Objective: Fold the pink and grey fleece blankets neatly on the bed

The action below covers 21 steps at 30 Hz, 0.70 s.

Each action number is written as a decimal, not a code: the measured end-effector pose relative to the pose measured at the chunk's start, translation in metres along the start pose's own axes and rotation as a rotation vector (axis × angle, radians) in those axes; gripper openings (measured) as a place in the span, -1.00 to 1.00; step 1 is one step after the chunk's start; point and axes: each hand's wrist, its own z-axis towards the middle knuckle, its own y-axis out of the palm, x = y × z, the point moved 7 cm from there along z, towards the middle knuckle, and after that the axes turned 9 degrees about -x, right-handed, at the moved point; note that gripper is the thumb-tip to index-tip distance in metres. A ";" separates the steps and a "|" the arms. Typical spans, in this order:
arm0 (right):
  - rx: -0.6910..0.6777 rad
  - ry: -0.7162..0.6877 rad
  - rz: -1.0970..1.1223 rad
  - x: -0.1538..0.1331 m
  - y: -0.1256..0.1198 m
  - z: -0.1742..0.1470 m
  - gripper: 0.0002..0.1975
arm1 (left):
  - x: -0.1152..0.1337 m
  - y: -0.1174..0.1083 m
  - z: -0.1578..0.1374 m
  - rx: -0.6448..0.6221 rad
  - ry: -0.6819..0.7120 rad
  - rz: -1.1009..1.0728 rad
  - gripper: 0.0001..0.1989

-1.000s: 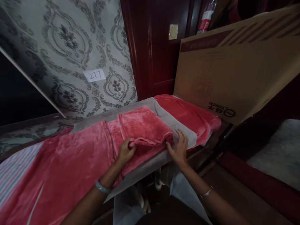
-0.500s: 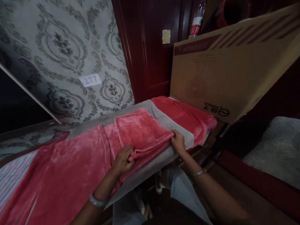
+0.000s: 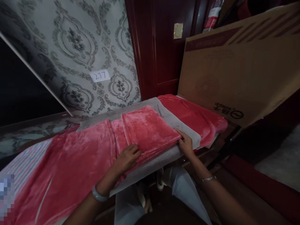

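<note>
A pinkish-red plush blanket [image 3: 152, 129] lies folded into a layered square on a grey cloth [image 3: 156, 159] in front of me. My left hand [image 3: 129, 157] rests on its near left edge, fingers stretched out over the fabric. At the near right corner my right hand [image 3: 186, 143] has its fingers closed on the folded edge, the thumb partly hidden. To the left a wider spread of the same red plush fabric [image 3: 84, 159] reaches toward the lower left, and whether it joins the folded square I cannot tell.
More red fabric [image 3: 187, 114] covers the right end of the surface. A large cardboard box [image 3: 234, 72] stands behind it, with a bottle [image 3: 212, 18] beyond. Striped cloth [image 3: 30, 159] shows at left, below a dark panel [image 3: 25, 84]. A paper marked 277 [image 3: 100, 75] is on the wall.
My left hand has let go of the pinched near edge and now lies flatter on it. The folded edge looks straighter and lower. The view has shifted slightly left.
</note>
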 end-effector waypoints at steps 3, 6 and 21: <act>0.001 -0.010 0.000 0.001 -0.001 -0.001 -0.44 | 0.005 -0.001 -0.005 0.000 0.000 0.028 -0.62; 0.031 -0.027 -0.001 -0.001 -0.004 -0.002 -0.42 | 0.009 -0.002 -0.008 0.006 0.014 0.085 -0.66; -0.043 -0.177 -0.215 -0.012 -0.022 -0.005 -0.53 | 0.021 0.001 -0.008 -0.127 -0.047 0.024 -0.78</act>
